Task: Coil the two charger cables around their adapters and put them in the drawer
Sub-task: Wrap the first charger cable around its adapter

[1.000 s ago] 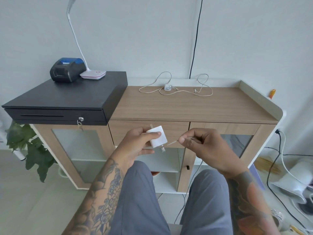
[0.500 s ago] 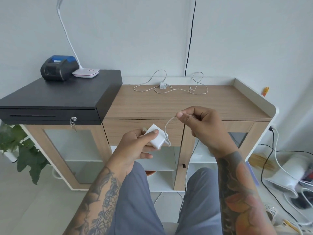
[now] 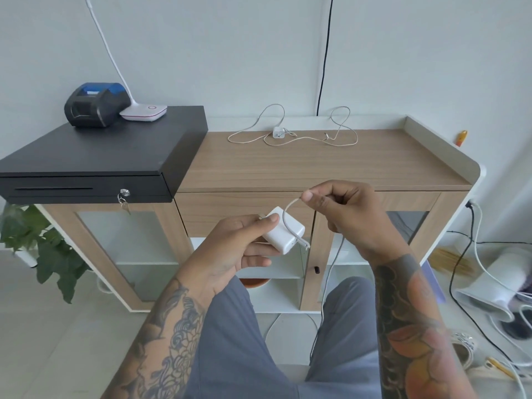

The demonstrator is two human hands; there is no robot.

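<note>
Head view | left hand [image 3: 230, 254] grips white square adapter [image 3: 283, 233] at frame centre | right hand [image 3: 348, 214], fingers pinching thin white cable [image 3: 288, 217], has risen, laying first loop over adapter | second white charger [image 3: 278, 132] uncoiled upper centre on wooden cabinet top [image 3: 345, 162]; drawer [image 3: 230, 208] shut

Wooden counter [image 3: 316, 165] carries second charger [image 3: 278, 131], black cash drawer [image 3: 95, 159]
</note>
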